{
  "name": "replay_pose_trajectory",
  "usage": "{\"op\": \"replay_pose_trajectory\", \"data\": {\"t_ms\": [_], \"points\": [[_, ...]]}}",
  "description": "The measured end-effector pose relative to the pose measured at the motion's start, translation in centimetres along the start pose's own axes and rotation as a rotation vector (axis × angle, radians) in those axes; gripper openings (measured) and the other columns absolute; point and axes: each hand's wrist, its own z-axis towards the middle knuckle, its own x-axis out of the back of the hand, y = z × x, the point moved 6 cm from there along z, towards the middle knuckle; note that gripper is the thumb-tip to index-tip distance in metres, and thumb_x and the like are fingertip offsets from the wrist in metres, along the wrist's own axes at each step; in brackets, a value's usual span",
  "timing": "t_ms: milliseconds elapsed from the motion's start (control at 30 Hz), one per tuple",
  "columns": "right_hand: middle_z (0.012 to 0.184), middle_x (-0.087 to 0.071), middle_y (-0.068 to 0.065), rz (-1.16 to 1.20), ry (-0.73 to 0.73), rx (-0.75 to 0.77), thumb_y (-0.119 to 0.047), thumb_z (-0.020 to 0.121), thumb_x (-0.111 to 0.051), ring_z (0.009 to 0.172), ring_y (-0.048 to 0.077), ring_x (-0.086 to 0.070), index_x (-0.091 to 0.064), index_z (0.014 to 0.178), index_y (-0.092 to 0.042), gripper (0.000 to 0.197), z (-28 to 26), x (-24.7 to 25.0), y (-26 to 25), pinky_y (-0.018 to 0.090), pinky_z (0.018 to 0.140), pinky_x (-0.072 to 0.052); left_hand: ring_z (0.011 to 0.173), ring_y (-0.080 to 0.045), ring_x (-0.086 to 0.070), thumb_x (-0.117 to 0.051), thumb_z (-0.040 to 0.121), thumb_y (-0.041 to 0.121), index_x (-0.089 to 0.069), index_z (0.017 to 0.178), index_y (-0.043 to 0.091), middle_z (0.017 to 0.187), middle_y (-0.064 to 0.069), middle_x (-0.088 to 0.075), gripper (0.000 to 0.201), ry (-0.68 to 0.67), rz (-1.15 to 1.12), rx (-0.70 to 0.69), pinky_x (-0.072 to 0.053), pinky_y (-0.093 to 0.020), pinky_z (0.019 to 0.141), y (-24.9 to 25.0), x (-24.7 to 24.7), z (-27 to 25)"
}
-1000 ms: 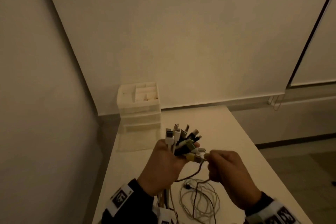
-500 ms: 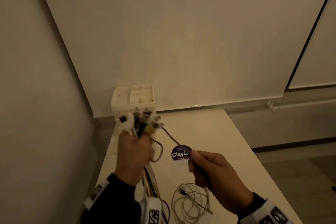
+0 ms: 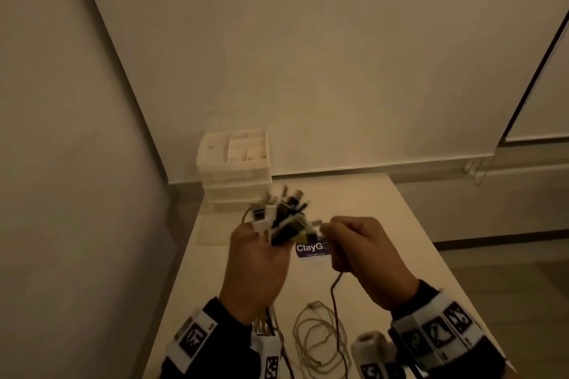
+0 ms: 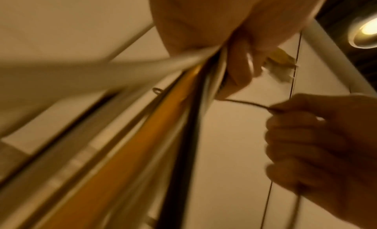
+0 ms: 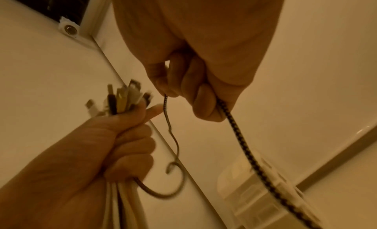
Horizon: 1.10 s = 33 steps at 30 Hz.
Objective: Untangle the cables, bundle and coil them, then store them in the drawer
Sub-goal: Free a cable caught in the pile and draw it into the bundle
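Dim amber light tints everything. Braided cable [image 5: 240,127]: black-and-pale checker weave. Bundle of plugs [image 3: 281,218]: white, black, mustard yellow, one with blue insert. Loose coil [image 3: 317,338]: pale cream. Drawer unit [image 3: 235,169]: translucent white. Sticker [image 3: 311,249]: purple, white lettering. Wrist bands [image 3: 194,335]: white with black square markers.

A plain office-like room: bare pale walls, a white desk [image 3: 354,203] in the corner, a plastic drawer organiser [image 3: 235,169], a roller blind [image 3: 548,95].
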Motion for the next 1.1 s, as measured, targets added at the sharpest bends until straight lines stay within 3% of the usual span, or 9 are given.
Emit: {"op": "replay_pose_trajectory", "data": {"t_ms": [133, 233, 367, 500, 567, 633, 767, 833, 1100], "points": [[0.057, -0.032, 0.004, 0.126, -0.116, -0.013, -0.013, 0.098, -0.047, 0.049, 0.012, -0.026, -0.052, 0.062, -0.003, 0.038, 0.9, -0.5, -0.8, 0.025, 0.050, -0.025, 0.051, 0.001, -0.059, -0.057, 0.085, -0.012, -0.067, 0.078, 0.030, 0.054, 0.021, -0.064, 0.043, -0.068, 0.016, 0.048, -0.044, -0.011, 0.050, 0.2, -1.2, 0.2], [0.060, -0.030, 0.011, 0.094, -0.118, -0.025, -0.027, 0.098, -0.051, 0.052, 0.013, -0.025, -0.056, 0.060, -0.012, 0.041, 0.1, 0.4, 0.7, 0.026, 0.051, -0.024, 0.042, -0.034, -0.049, -0.052, 0.085, -0.012, -0.064, 0.072, -0.005, 0.052, -0.011, -0.059, 0.019, 0.089, -0.186, 0.181, -0.038, -0.044, 0.041, -1.5, 0.7, 1.2], [0.063, -0.020, 0.014, 0.065, -0.060, -0.100, -0.037, 0.092, -0.056, 0.055, 0.020, -0.018, -0.054, 0.063, -0.008, 0.042, -1.6, 2.7, 3.8, 0.029, 0.053, -0.020, 0.031, -0.007, -0.026, -0.051, 0.090, -0.008, -0.052, 0.072, 0.009, 0.043, 0.006, -0.036, 0.026, 0.340, -0.317, 0.296, -0.027, -0.018, 0.039, -5.1, 5.3, 3.4], [0.061, -0.022, 0.015, 0.061, -0.016, -0.118, -0.023, 0.094, -0.052, 0.053, 0.021, -0.020, -0.047, 0.059, -0.008, 0.039, -2.1, 2.9, 4.9, 0.032, 0.053, -0.022, 0.029, -0.016, -0.029, -0.059, 0.089, -0.002, -0.057, 0.072, 0.001, 0.040, 0.004, -0.040, 0.018, 0.358, -0.259, 0.281, -0.028, -0.023, 0.041, -6.6, 6.5, 4.0], [0.056, -0.026, 0.010, 0.063, 0.013, -0.100, -0.014, 0.097, -0.050, 0.050, 0.018, -0.024, -0.044, 0.058, -0.007, 0.040, -1.7, 2.2, 4.5, 0.031, 0.051, -0.024, 0.031, -0.030, -0.040, -0.059, 0.085, 0.000, -0.061, 0.065, -0.001, 0.040, -0.007, -0.048, 0.020, 0.300, -0.197, 0.270, -0.031, -0.034, 0.039, -6.2, 5.5, 3.1], [0.055, -0.027, 0.010, 0.079, 0.023, -0.072, -0.009, 0.097, -0.048, 0.048, 0.017, -0.024, -0.042, 0.056, -0.007, 0.041, -1.2, 1.4, 3.5, 0.030, 0.050, -0.025, 0.031, -0.012, -0.042, -0.055, 0.085, -0.007, -0.058, 0.047, 0.009, 0.038, 0.003, -0.049, 0.041, 0.164, -0.155, 0.221, -0.034, -0.026, 0.042, -4.7, 3.5, 2.1], [0.058, -0.031, 0.014, 0.108, 0.005, -0.028, -0.014, 0.094, -0.053, 0.050, 0.019, -0.026, -0.044, 0.058, 0.001, 0.040, 0.2, -0.3, 1.5, 0.032, 0.049, -0.026, 0.052, 0.010, -0.057, -0.055, 0.087, -0.011, -0.069, 0.081, 0.031, 0.056, 0.023, -0.063, 0.044, -0.252, -0.043, 0.104, -0.042, -0.006, 0.053, -1.6, -1.5, -0.3], [0.062, -0.034, 0.015, 0.140, -0.013, -0.021, -0.021, 0.090, -0.056, 0.053, 0.020, -0.026, -0.043, 0.065, 0.010, 0.042, 0.8, -1.0, 0.9, 0.031, 0.050, -0.026, 0.046, 0.007, -0.053, -0.054, 0.087, -0.010, -0.066, 0.082, 0.032, 0.050, 0.024, -0.058, 0.044, -0.216, -0.034, 0.110, -0.040, -0.008, 0.049, -1.8, -1.7, -0.3], [0.057, -0.021, 0.008, 0.225, -0.041, -0.112, -0.036, 0.087, -0.065, 0.050, 0.016, -0.018, -0.053, 0.062, -0.007, 0.041, -2.2, -1.2, 3.5, 0.028, 0.049, -0.019, 0.034, -0.009, -0.027, -0.051, 0.072, 0.006, -0.061, 0.059, 0.014, 0.042, 0.010, -0.038, 0.019, 0.105, -0.240, 0.341, -0.027, -0.022, 0.047, -5.5, 3.0, 1.3]]}}
